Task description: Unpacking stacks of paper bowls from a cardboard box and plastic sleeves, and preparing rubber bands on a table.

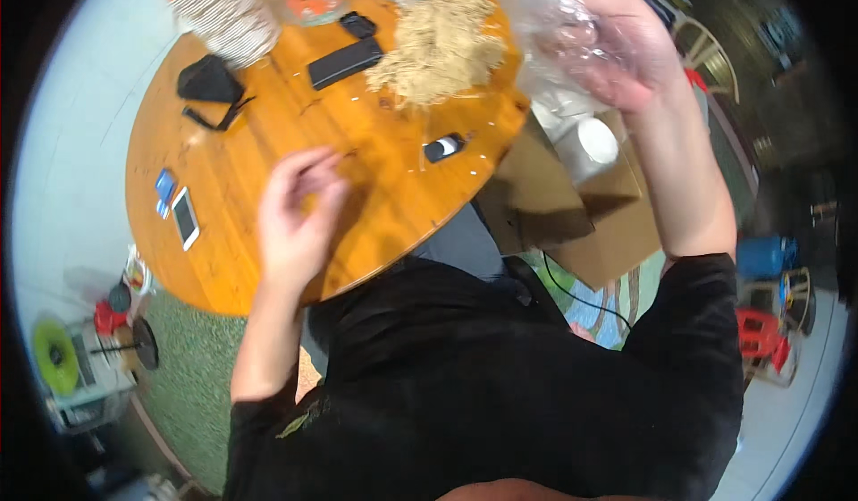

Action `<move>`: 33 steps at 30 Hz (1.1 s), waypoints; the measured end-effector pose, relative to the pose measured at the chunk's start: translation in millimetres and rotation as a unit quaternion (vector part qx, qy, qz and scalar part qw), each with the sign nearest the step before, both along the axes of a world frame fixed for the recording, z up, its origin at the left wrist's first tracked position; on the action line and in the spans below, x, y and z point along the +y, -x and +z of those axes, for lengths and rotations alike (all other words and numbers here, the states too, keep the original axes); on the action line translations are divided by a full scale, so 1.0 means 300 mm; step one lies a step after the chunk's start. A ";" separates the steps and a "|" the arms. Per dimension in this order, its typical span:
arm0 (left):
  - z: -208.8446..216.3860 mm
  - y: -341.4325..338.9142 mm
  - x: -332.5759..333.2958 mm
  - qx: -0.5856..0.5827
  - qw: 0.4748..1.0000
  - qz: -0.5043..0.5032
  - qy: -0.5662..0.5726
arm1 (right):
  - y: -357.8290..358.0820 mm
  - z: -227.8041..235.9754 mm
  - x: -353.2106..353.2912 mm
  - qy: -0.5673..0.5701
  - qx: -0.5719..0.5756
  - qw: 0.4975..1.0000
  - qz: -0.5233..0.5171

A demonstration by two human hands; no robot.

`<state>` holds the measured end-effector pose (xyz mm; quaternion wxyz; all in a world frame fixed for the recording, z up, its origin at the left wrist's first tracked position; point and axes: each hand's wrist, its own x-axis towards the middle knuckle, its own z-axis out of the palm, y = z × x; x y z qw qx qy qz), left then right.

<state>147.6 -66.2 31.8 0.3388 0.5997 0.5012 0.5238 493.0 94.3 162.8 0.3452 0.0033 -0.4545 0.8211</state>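
My right hand (626, 50) is raised at the table's right edge, fingers curled round a crinkled clear plastic bag (554, 23). Some fingers are partly hidden behind the shiny film. Over the near part of the round wooden table (384, 206), my left hand (299, 202) hovers with fingers loosely bent and the thumb apart, nothing in it. Beyond it lies a loose heap of thin beige strands (438, 50). A small black object with a white label (443, 148) rests between the heap and the near table edge.
An open cardboard box (617, 233) stands right of the table, with a white cylindrical thing (594, 141) inside. Ridged white stacks with orange wrapping (228, 14) line the far edge. A black oblong case (345, 63), a black pouch (208, 81) and a white phone (185, 218) lie leftward.
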 end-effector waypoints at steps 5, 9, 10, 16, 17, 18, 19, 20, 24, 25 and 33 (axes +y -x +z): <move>0.203 -0.221 0.058 -0.234 0.957 -0.116 -0.129 | 0.427 0.029 -0.162 0.018 -0.034 0.997 -0.059; 0.167 -0.120 0.057 -0.316 0.944 -0.012 -0.093 | 0.602 0.015 -0.184 -0.034 -0.018 0.998 -0.054; 0.137 -0.047 0.041 -0.300 0.952 0.034 -0.058 | 0.622 0.016 -0.201 -0.062 -0.041 0.992 -0.106; 0.133 0.146 -0.030 -0.385 0.910 0.121 -0.088 | 0.689 -0.161 -0.317 -0.504 -0.238 0.729 -0.398; 0.136 0.167 -0.044 -0.378 0.913 0.122 -0.094 | 0.723 -0.184 -0.353 -0.519 -0.253 0.720 -0.385; 0.105 0.189 -0.070 -0.341 0.933 0.105 -0.053 | 0.753 -0.205 -0.369 -0.482 -0.265 0.763 -0.340; 0.136 0.150 -0.106 -0.258 0.960 0.080 -0.070 | 0.780 -0.221 -0.391 -0.442 -0.279 0.799 -0.297; 0.172 0.114 -0.128 -0.171 0.980 0.056 -0.084 | 0.825 -0.246 -0.409 -0.327 -0.232 0.870 -0.287; 0.135 0.166 -0.225 0.016 0.994 0.019 -0.109 | 0.893 -0.216 -0.412 -0.106 -0.217 0.950 -0.198; 0.099 0.220 -0.248 -0.021 0.993 -0.013 -0.111 | 0.900 -0.212 -0.403 -0.109 -0.219 0.950 -0.194; 0.155 0.380 -0.178 0.050 0.973 0.208 -0.087 | 0.977 -0.212 -0.403 0.007 -0.113 0.993 0.022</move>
